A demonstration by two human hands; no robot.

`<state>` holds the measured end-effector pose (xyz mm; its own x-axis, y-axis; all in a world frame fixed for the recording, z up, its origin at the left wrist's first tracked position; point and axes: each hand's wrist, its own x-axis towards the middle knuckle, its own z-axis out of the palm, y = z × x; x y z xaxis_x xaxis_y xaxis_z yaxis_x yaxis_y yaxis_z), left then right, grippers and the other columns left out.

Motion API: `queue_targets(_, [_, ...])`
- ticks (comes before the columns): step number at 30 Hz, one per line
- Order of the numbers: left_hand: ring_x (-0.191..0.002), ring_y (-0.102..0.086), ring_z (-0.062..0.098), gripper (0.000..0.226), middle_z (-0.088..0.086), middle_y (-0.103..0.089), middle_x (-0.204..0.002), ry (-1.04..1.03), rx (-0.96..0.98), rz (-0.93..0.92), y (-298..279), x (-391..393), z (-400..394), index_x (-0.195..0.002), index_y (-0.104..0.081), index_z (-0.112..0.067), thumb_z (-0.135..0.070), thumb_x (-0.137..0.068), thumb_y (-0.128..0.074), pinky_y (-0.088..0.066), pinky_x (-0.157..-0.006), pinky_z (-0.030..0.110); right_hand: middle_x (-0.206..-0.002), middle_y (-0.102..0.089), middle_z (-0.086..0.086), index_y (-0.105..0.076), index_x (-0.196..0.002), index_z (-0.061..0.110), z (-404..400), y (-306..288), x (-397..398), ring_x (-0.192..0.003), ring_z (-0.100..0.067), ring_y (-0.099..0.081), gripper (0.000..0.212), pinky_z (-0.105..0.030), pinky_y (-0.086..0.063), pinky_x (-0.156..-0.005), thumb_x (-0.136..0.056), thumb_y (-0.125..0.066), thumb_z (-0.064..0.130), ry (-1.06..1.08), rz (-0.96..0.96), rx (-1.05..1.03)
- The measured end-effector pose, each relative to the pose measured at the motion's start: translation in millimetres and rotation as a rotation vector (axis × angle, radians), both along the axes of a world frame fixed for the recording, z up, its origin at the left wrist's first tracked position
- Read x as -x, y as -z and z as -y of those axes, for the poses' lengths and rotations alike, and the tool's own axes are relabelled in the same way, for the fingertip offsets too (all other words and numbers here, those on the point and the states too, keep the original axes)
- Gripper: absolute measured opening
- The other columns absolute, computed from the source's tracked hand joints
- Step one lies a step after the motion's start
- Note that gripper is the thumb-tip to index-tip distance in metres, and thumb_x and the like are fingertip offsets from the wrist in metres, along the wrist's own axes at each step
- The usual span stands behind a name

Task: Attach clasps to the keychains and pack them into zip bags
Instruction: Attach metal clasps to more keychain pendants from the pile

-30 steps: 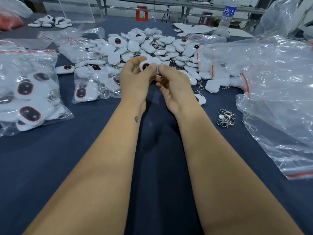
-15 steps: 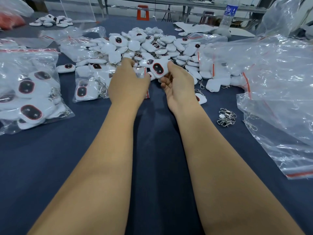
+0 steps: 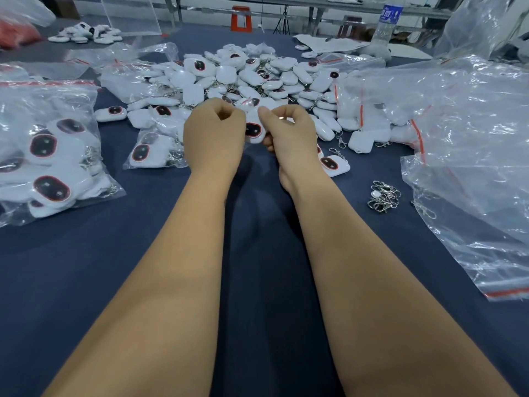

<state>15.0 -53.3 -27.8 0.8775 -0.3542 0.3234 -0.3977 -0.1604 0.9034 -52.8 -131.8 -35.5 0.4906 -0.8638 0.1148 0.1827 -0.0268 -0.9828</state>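
My left hand (image 3: 213, 136) and my right hand (image 3: 289, 130) are side by side over the dark blue table, fingers curled. Between them they pinch the top of a small clear zip bag (image 3: 252, 104) with a red strip. A white keychain (image 3: 253, 130) with a dark, red-rimmed oval hangs inside it between my hands. Just beyond lies a big pile of loose white keychains (image 3: 246, 75). A small heap of metal clasps (image 3: 383, 196) sits to the right of my right forearm. One keychain (image 3: 335, 164) lies by my right wrist.
A large filled zip bag (image 3: 48, 150) lies at the left, and a smaller filled one (image 3: 151, 150) beside my left hand. Big crumpled clear bags (image 3: 469, 138) cover the right side. A water bottle (image 3: 386, 21) stands at the back right.
My right hand held the keychain bare over the pile; now the keychain sits in the small bag. Both hands have drawn together and pinch the bag's top.
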Motion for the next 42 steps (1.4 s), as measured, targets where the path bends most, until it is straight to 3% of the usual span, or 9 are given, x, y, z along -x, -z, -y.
queue_targets(8, [-0.075, -0.057, 0.013, 0.015, -0.006, -0.065, -0.075, -0.005, 0.031, 0.124, -1, 5, 2, -0.077, -0.068, -0.019, -0.023, -0.079, -0.053, -0.044, -0.066, 0.027, -0.064, -0.063, 0.0, -0.06, -0.086, 0.014, 0, -5, 0, -0.05, -0.01, -0.053, 0.012, -0.02, -0.043, -0.052, -0.089, -0.058, 0.003, -0.075, 0.082, -0.082])
queue_targets(13, [-0.069, -0.062, 0.019, 0.014, -0.007, -0.064, -0.071, 0.047, 0.09, 0.123, -4, 8, 3, -0.068, -0.063, -0.026, -0.024, -0.079, -0.055, -0.053, -0.067, 0.033, -0.057, -0.062, 0.006, -0.07, -0.088, 0.003, -7, -1, 1, -0.052, -0.002, -0.053, 0.018, -0.017, -0.043, -0.054, -0.086, -0.055, -0.007, -0.151, -0.065, 0.196])
queue_targets(18, [-0.072, -0.056, 0.003, 0.014, -0.016, -0.062, -0.071, 0.041, 0.081, 0.141, -4, 9, 3, -0.067, -0.06, -0.031, -0.027, -0.078, -0.053, -0.045, -0.066, 0.02, -0.08, -0.071, -0.016, -0.07, -0.092, -0.006, -18, 1, 1, -0.073, -0.015, -0.054, 0.024, -0.029, -0.041, -0.066, -0.086, -0.047, -0.004, -0.314, -0.298, 0.318])
queue_targets(20, [-0.068, -0.053, 0.001, 0.018, -0.015, -0.06, -0.068, 0.044, 0.052, 0.099, -2, 7, 4, -0.065, -0.058, -0.03, -0.026, -0.081, -0.053, -0.043, -0.061, 0.019, -0.063, -0.058, -0.007, -0.065, -0.078, -0.008, -17, 1, 1, -0.065, -0.016, -0.047, 0.019, -0.029, -0.035, -0.061, -0.083, -0.047, -0.003, -0.254, -0.295, 0.327])
queue_targets(23, [-0.066, -0.047, 0.012, 0.025, -0.009, -0.054, -0.063, 0.039, -0.125, 0.118, 2, 5, 6, -0.063, -0.056, -0.024, -0.025, -0.087, -0.049, -0.031, -0.054, 0.029, -0.046, -0.045, 0.011, -0.053, -0.053, 0.015, -11, 0, 1, -0.055, -0.012, -0.039, 0.032, -0.027, -0.031, -0.056, -0.08, -0.049, -0.001, -0.054, -0.301, 0.393])
queue_targets(28, [-0.091, -0.054, 0.032, 0.024, 0.013, -0.064, -0.096, 0.006, -0.469, 0.341, 9, 6, 9, -0.083, -0.064, -0.007, -0.024, -0.088, -0.047, -0.032, -0.065, 0.032, -0.105, -0.066, 0.002, -0.069, -0.092, 0.021, -4, -1, 7, -0.1, -0.018, -0.057, 0.034, -0.033, -0.045, -0.085, -0.079, -0.045, 0.001, 0.221, -0.401, 0.471])
queue_targets(34, [-0.121, -0.037, 0.038, 0.034, 0.023, -0.049, -0.126, -0.134, -0.721, 0.37, 15, -3, 2, -0.112, -0.062, 0.0, -0.023, -0.091, -0.046, -0.03, -0.102, 0.039, -0.155, -0.033, -0.001, -0.036, -0.147, 0.026, 2, 2, 7, -0.141, -0.024, -0.026, 0.062, -0.042, -0.019, -0.111, -0.087, -0.044, 0.013, 0.113, -0.911, 0.836])
queue_targets(37, [-0.12, -0.037, 0.038, 0.035, 0.022, -0.048, -0.127, -0.151, -0.726, 0.355, 13, -6, 1, -0.11, -0.062, 0.0, -0.025, -0.091, -0.047, -0.028, -0.103, 0.04, -0.153, -0.033, -0.001, -0.046, -0.14, 0.03, 1, 7, 6, -0.141, -0.023, -0.024, 0.057, -0.047, -0.013, -0.113, -0.085, -0.049, 0.017, 0.079, -0.979, 0.873])
queue_targets(42, [-0.126, -0.037, 0.03, 0.036, 0.011, -0.051, -0.13, -0.003, -0.345, 0.408, 9, 1, 7, -0.116, -0.067, -0.008, -0.004, -0.088, -0.045, -0.028, -0.1, 0.024, -0.113, -0.052, 0.006, -0.065, -0.1, 0.032, 2, 6, 4, -0.118, -0.018, -0.041, 0.029, -0.04, -0.022, -0.101, -0.079, -0.055, 0.015, 0.198, -0.875, 0.834])
